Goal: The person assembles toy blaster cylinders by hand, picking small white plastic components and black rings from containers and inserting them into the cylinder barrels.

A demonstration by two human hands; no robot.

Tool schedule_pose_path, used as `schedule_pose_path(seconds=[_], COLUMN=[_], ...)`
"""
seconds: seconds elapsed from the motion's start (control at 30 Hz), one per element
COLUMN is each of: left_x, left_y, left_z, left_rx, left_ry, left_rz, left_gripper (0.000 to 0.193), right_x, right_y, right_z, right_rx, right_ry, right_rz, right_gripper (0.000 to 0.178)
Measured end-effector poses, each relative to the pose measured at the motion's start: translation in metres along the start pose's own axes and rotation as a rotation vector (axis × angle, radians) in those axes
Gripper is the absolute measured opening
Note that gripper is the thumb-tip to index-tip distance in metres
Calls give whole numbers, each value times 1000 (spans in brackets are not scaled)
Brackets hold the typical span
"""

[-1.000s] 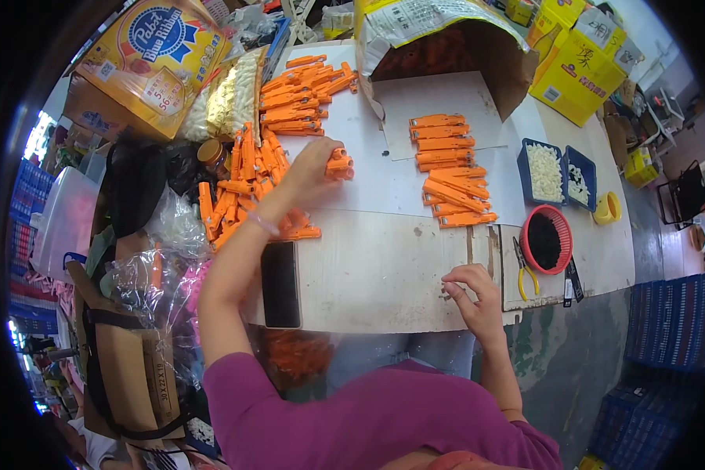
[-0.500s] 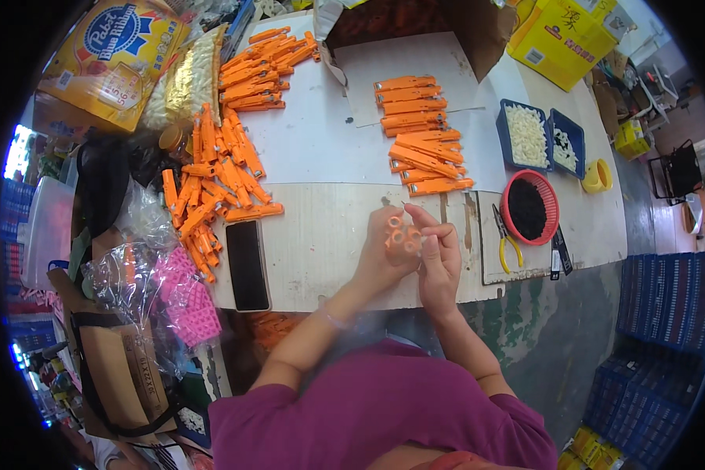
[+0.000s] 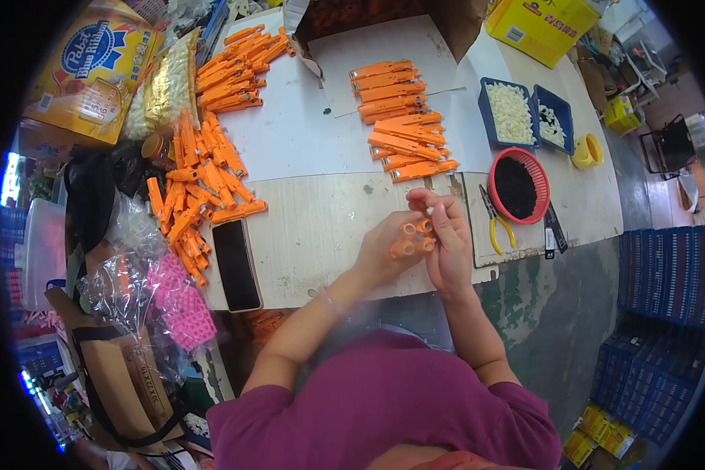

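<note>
In my left hand (image 3: 377, 249) is a bunch of orange plastic tubes (image 3: 410, 240), their round open ends facing up toward me. Right beside them, my right hand (image 3: 453, 249) has its thumb and forefinger pinched on a small white piece (image 3: 430, 210), mostly hidden by the fingertips. Beyond my hands lies a row of orange plastic parts (image 3: 403, 129), each with a small metallic bit at one end. More of these orange parts form a loose heap (image 3: 204, 180) on the left.
A phone (image 3: 236, 265) lies near the front edge. Rightward are a red basket (image 3: 544, 178) of black pieces, yellow-handled pliers (image 3: 501, 233), a blue tray (image 3: 487, 121) of white pieces and a yellow ring (image 3: 587, 151). An open cardboard box (image 3: 466, 31) stands at the back.
The whole view has shifted, so the table things sit further left and higher. My right hand has moved slightly right, and a white piece shows at its fingertips.
</note>
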State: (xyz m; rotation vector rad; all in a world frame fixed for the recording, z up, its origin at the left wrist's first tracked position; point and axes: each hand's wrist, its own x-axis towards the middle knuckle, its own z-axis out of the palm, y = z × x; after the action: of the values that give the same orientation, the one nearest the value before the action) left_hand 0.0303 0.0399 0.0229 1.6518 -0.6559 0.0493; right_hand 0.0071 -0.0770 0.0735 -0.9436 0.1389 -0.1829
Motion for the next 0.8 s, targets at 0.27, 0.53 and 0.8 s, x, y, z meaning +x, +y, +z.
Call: schedule_pose_path(seconds=[0.27,0.53,0.8], left_x=[-29,-35,-32], left_y=[17,-1,-1], left_z=[21,21,22], left_rx=[-18,41,45], left_ry=[134,111,104], left_rz=[-173,143,112], left_gripper=[49,54,56], right_x=[-7,9,41], right_y=[-39,-100,-120], right_z=[-54,-102,-147], right_rx=[-724,-1320,-1857], right_ry=[130,477,26], right_rz=[-181,-359,-284], right_gripper=[12,11,11])
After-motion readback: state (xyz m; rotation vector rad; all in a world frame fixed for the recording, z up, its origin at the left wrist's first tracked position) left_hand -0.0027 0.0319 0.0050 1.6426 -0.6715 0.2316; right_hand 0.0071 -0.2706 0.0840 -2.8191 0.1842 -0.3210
